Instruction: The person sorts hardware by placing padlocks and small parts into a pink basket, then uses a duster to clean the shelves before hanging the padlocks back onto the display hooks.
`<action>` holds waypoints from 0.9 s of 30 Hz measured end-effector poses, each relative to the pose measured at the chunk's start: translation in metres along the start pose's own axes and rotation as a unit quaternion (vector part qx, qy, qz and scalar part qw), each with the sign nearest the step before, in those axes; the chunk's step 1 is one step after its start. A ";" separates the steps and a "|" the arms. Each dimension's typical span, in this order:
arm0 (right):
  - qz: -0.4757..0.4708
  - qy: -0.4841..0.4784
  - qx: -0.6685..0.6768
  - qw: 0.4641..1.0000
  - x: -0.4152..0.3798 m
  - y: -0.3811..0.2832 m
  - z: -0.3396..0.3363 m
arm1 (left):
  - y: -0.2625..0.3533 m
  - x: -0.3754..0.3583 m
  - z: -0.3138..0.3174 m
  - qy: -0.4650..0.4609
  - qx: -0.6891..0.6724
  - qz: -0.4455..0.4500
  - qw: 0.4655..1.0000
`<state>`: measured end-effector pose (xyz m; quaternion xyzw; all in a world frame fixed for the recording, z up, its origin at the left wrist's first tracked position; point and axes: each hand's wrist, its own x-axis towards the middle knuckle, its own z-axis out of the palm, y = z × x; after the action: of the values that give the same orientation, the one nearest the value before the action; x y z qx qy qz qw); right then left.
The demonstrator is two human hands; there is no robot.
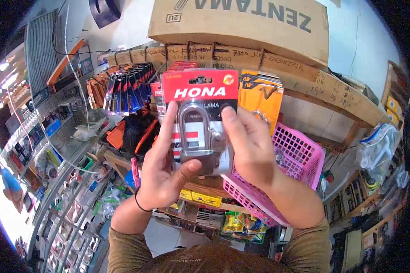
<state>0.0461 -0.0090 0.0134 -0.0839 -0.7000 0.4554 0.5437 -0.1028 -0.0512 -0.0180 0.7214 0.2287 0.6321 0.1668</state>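
Both hands hold up a carded padlock pack with a red "HONA" header and a silver padlock in a clear blister. My left hand grips its left edge, thumb pressed under the lock body. My right hand holds the right side, fingers over the blister. Behind the pack hang an orange carded pack and more red packs on hooks.
A pink plastic basket sits right behind my right hand. Blue and orange blister packs hang at the left. A cardboard box rests on a wooden shelf above. Display racks with small goods run down the left side; shelves crowd the right.
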 end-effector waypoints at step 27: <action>-0.146 0.152 -0.433 0.876 0.012 0.079 -0.005 | -0.081 0.025 0.026 0.090 0.237 0.007 0.967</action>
<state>0.0160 0.0464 -0.0355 -0.2761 -0.7401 0.0041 0.6132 -0.0846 0.0319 -0.0434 0.6816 0.3812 0.6237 -0.0341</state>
